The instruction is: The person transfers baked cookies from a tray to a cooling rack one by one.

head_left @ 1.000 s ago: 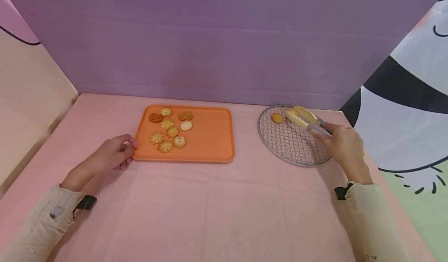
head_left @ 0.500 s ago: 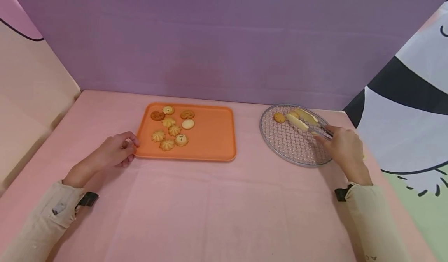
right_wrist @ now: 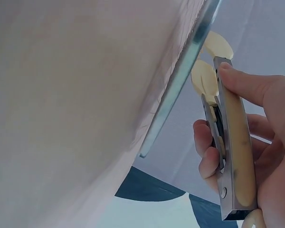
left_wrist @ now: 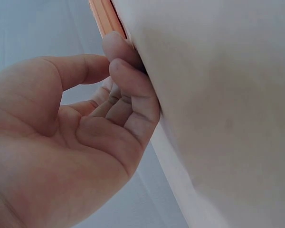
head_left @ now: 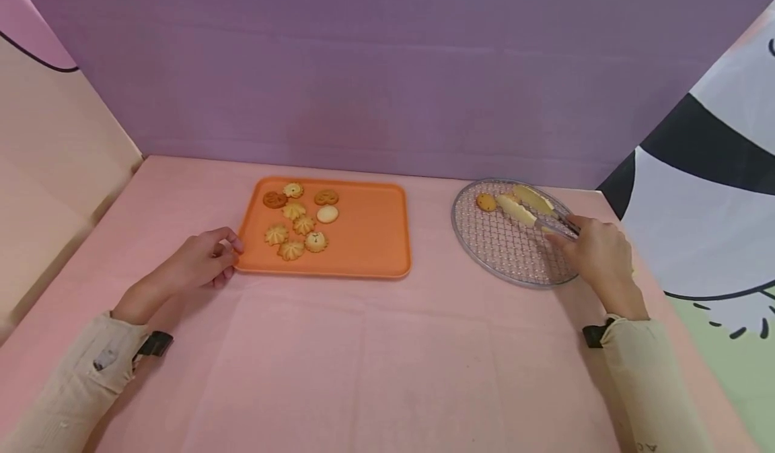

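Note:
My left hand (head_left: 200, 261) grips the left edge of an orange tray (head_left: 369, 237), near its front corner; fingers are curled at the rim (left_wrist: 108, 21) in the left wrist view. Several cookies lie on the tray's left half, among them a pretzel-shaped one (head_left: 327, 198) and a pale round one (head_left: 327, 214). In my right hand (head_left: 599, 251) are tongs (head_left: 547, 227) with cream tips, which straddle a cookie (head_left: 510, 199) on a round wire rack (head_left: 508, 258). The tips stand apart; whether they touch that cookie is unclear. The right wrist view shows the tongs' metal handle (right_wrist: 237, 147) between thumb and fingers.
A speckled round cookie (head_left: 486, 202) sits on the rack just left of the tongs' tips. Pink cloth (head_left: 387, 359) covers the table. A purple wall (head_left: 387, 76) rises behind the tray and rack. Printed side panels stand left and right.
The head view has shifted slightly, so the tray and rack appear a little further right. Both hands keep their holds, and the tongs' tips stay around the same cookie.

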Tool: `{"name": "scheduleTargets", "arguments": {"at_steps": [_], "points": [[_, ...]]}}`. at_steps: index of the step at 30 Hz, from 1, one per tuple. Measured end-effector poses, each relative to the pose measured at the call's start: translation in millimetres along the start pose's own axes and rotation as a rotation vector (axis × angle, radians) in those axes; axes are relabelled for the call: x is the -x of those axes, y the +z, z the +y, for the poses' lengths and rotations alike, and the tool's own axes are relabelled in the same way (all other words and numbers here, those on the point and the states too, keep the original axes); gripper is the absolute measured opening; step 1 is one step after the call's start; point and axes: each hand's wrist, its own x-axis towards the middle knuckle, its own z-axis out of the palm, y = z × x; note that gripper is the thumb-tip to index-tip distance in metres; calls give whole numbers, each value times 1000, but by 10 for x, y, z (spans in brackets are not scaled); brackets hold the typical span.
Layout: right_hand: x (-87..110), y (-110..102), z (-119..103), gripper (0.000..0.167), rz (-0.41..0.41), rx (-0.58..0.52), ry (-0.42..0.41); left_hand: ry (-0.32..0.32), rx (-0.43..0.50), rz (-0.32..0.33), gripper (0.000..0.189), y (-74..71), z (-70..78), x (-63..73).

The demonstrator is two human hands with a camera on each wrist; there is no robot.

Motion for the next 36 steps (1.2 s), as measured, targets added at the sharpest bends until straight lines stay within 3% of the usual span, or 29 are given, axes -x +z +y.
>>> {"name": "scheduleTargets", "arguments": {"at_steps": [18, 27, 36], "points": [[9, -101, -145, 62, -31, -19, 3, 15, 7, 3, 12, 6, 14, 21], [76, -220, -323, 58, 50, -36, -97, 20, 16, -8, 11, 23, -9, -25], [189, -275, -757, 52, 128, -45, -267, -3, 13, -12, 15, 2, -51, -20]]}}
